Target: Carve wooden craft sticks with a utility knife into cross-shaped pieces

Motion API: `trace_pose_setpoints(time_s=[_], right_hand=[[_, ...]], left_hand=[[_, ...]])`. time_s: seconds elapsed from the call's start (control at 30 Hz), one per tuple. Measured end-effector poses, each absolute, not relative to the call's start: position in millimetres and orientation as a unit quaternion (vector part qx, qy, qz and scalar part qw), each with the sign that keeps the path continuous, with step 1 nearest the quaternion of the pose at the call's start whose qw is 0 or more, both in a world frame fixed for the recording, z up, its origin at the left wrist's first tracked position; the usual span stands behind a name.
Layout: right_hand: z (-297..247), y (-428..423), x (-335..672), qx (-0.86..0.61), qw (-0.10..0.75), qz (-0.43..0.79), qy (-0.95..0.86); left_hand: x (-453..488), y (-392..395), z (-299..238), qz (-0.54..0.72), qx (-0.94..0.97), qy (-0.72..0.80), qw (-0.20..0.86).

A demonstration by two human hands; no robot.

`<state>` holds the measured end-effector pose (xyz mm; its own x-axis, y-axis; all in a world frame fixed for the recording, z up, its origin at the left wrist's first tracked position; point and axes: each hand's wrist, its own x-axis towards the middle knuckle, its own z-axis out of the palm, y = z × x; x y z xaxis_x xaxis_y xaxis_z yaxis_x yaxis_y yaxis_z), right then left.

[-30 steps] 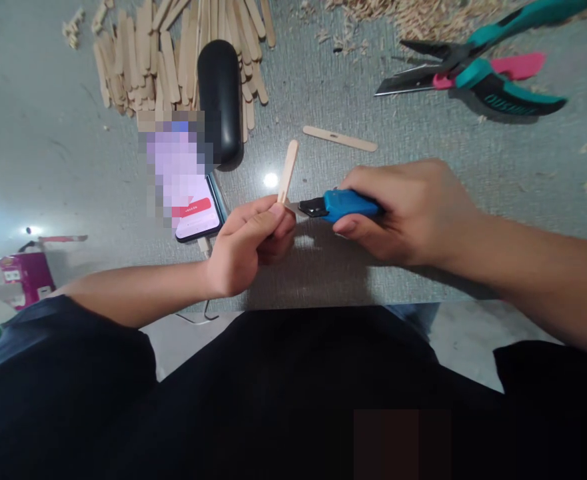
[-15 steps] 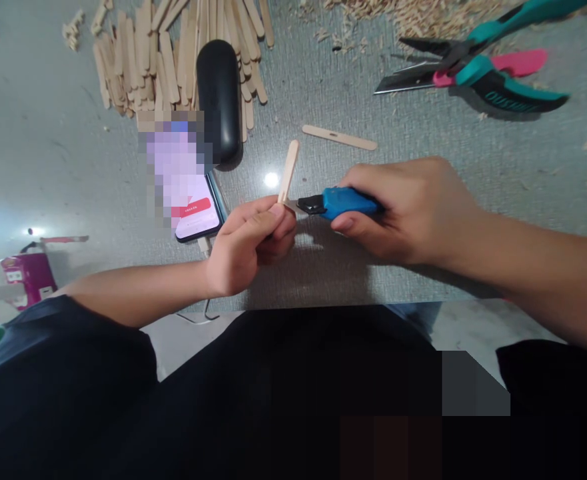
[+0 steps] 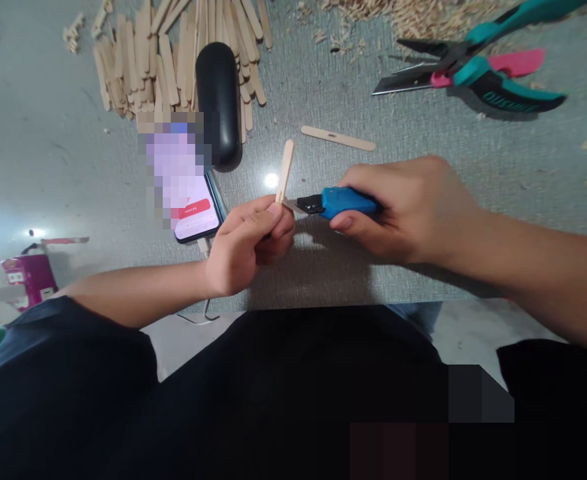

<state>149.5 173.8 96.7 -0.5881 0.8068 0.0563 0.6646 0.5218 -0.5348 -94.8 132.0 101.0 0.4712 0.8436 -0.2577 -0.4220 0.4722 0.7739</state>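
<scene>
My left hand [image 3: 250, 243] is closed on the lower end of a pale wooden craft stick [image 3: 286, 170], which points up and away from me. My right hand [image 3: 408, 210] grips a blue utility knife [image 3: 340, 202], its black nose and short blade aimed left at the stick just above my left fingers. The blade tip sits against the stick's base or very close to it. Both hands hover over the grey table [image 3: 48, 160] near its front edge.
A heap of wooden sticks [image 3: 173, 53] lies at the back, with a black oblong case [image 3: 218, 100] on it. A phone [image 3: 193, 207] lies left of my hands. One loose stick [image 3: 338, 138], teal-handled cutters [image 3: 473, 70] and wood shavings [image 3: 413, 13] lie at the back right.
The stick in my left hand has tilted slightly left. The knife has barely moved; both hands stay in place.
</scene>
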Motion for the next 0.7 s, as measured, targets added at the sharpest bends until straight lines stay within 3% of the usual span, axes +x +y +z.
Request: trace_pose_setpoints(time_s=[0.43,0.7], right_hand=[[101.5,175.8,149.4,-0.428,0.131,0.257,-0.856],[100.7,175.4,149.9,-0.423,0.104,0.224,-0.872]], left_hand=[[-94.0,130.9,100.2,0.405,0.338,0.324,0.785],[-91.1,126.9,93.1,0.428,0.429,0.331,0.723]])
